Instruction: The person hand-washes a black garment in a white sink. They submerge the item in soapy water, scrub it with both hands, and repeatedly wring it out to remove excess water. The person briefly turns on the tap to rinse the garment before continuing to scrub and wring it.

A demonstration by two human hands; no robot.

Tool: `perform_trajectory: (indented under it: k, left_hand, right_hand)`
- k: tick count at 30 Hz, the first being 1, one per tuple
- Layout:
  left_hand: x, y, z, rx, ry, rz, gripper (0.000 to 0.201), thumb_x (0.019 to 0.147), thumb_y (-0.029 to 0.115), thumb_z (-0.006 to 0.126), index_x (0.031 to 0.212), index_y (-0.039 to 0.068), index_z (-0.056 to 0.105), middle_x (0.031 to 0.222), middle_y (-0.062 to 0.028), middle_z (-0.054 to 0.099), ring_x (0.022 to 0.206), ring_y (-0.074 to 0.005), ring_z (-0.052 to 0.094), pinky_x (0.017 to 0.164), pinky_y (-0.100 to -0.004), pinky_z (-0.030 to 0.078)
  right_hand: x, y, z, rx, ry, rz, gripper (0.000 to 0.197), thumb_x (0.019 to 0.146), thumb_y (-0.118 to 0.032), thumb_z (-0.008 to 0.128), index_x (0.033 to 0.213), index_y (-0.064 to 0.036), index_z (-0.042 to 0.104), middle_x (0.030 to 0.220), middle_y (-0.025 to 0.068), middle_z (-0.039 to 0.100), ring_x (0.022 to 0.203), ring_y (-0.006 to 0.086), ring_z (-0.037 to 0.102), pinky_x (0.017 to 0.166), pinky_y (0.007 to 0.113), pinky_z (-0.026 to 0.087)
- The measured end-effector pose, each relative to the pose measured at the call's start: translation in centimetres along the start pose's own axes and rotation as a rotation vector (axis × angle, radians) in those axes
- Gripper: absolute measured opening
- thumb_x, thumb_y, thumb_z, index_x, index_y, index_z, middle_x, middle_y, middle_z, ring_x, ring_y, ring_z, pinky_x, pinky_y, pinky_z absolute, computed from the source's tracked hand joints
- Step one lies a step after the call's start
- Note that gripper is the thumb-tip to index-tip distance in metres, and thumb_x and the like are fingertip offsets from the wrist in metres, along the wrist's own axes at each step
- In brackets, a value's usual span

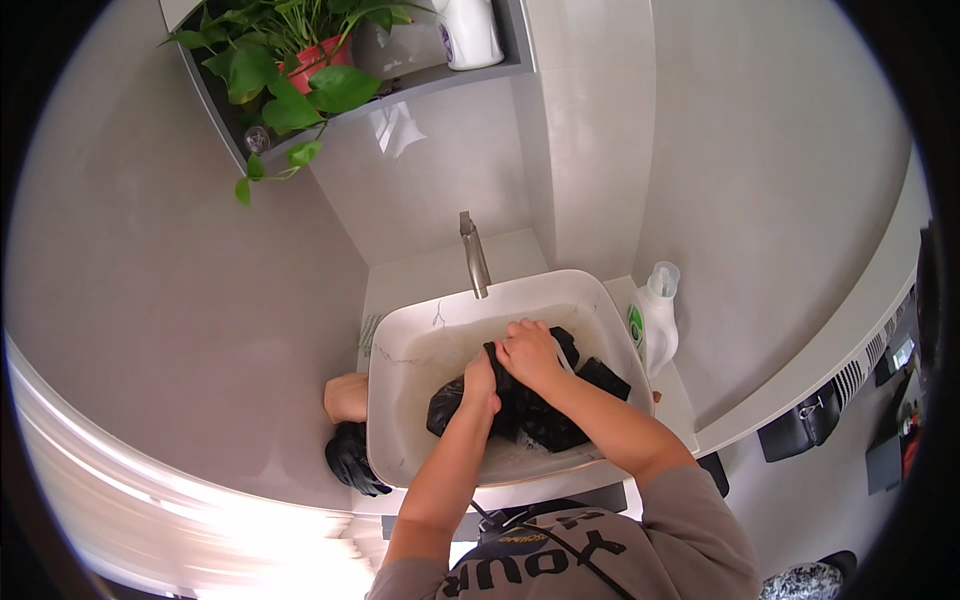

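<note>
- I see my left hand [481, 383] closed on a bunch of the black garment [530, 405]; the fingers are curled tight around the wet cloth
- my right hand [529, 352] is clenched on the same garment just beside the left; the two fists touch, knuckles up
- the black garment lies in the white basin [400, 340], toward its right and near side; part of it is bunched between my hands, the rest spreads under my right forearm
- a metal tap [473, 255] stands at the basin's far rim, pointing toward my hands
- a white detergent bottle [657, 325] stands upright just right of the basin
- a black glove [352, 460] lies at the basin's left near corner on the counter; a leafy plant in a red pot [322, 55] sits on the shelf above
</note>
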State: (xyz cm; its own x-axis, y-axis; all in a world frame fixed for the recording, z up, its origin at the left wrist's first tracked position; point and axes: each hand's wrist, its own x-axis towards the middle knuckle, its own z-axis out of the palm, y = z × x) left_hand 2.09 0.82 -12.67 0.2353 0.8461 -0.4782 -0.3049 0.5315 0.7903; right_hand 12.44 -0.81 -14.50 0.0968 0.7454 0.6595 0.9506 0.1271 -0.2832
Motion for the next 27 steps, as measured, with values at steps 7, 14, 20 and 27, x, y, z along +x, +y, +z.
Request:
perform_trajectory:
  k: [7, 14, 20, 27]
  left_hand:
    - [3.5, -1.0, -3.1, 0.148, -0.194, 0.041, 0.051, 0.093, 0.042, 0.050, 0.123, 0.001, 0.051, 0.121, -0.0111, 0.056, 0.102, -0.0225, 0.058, 0.085, -0.0314, 0.046]
    - [6.3, -0.5, -5.9, 0.886, -0.201, 0.469, 0.062, 0.079, 0.032, 0.073, 0.123, -0.004, 0.047, 0.099, -0.0151, 0.065, 0.088, -0.0227, 0.062, 0.080, -0.0314, 0.048]
    - [5.1, 0.8, -5.0, -0.174, -0.401, 0.398, 0.010, 0.092, 0.003, 0.052, 0.100, 0.008, 0.047, 0.095, -0.0103, 0.062, 0.085, -0.0161, 0.058, 0.076, -0.0278, 0.049]
    - [6.2, -0.7, -5.3, 0.935, 0.097, 0.933, 0.026, 0.093, 0.024, 0.052, 0.102, 0.000, 0.059, 0.092, -0.0194, 0.065, 0.080, -0.0310, 0.063, 0.079, -0.0392, 0.050]
  right_hand:
    - [0.5, 2.5, 0.5, -0.096, -0.031, -0.015, 0.028, 0.081, -0.029, 0.058, 0.065, -0.0070, 0.068, 0.076, 0.0087, 0.059, 0.079, 0.0280, 0.056, 0.073, 0.044, 0.041]
    - [3.0, 9.5, -1.7, 0.362, 0.025, 0.400, 0.041, 0.089, -0.036, 0.054, 0.077, 0.0011, 0.066, 0.090, 0.0177, 0.063, 0.089, 0.0363, 0.058, 0.080, 0.046, 0.044]
    - [2.5, 8.6, -2.6, 0.475, -0.216, 0.432, 0.045, 0.086, -0.045, 0.056, 0.101, -0.0033, 0.065, 0.112, 0.0194, 0.059, 0.108, 0.0348, 0.053, 0.093, 0.042, 0.042]
    - [-1.1, 8.0, 2.2, -0.101, -0.261, 0.151, 0.049, 0.086, -0.049, 0.054, 0.113, -0.0089, 0.063, 0.133, 0.0184, 0.047, 0.130, 0.0342, 0.036, 0.106, 0.049, 0.027]
